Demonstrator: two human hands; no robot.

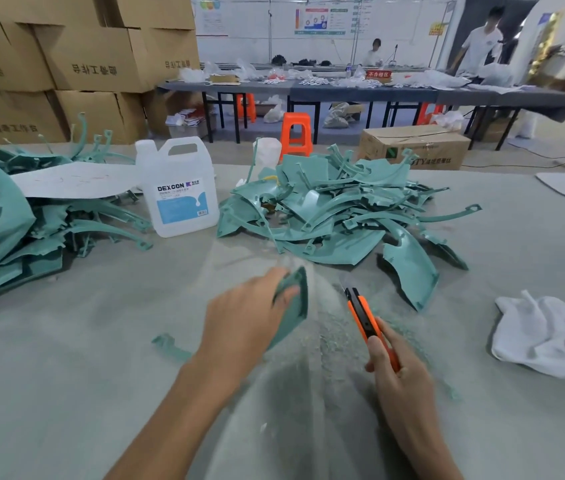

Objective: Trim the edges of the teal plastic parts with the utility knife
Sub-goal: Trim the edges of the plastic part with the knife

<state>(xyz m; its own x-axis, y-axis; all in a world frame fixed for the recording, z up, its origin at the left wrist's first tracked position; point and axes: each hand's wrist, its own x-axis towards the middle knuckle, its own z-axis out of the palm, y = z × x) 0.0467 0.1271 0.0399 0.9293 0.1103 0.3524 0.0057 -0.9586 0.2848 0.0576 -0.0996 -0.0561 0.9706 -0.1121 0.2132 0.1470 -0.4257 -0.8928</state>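
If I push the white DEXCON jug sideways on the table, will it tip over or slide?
Probably slide: the jug stands upright on a broad flat base. Its weight is uncertain; the fill level does not show clearly. The cap looks on, so spilling seems unlikely.

This is a factory workshop, with stacked cardboard boxes (77,64), heaps of teal plastic parts (336,209) on the worktable (66,375), and long benches (360,94) covered with small goods (312,81).

Bright, soft-shadowed; edges perhaps warped.
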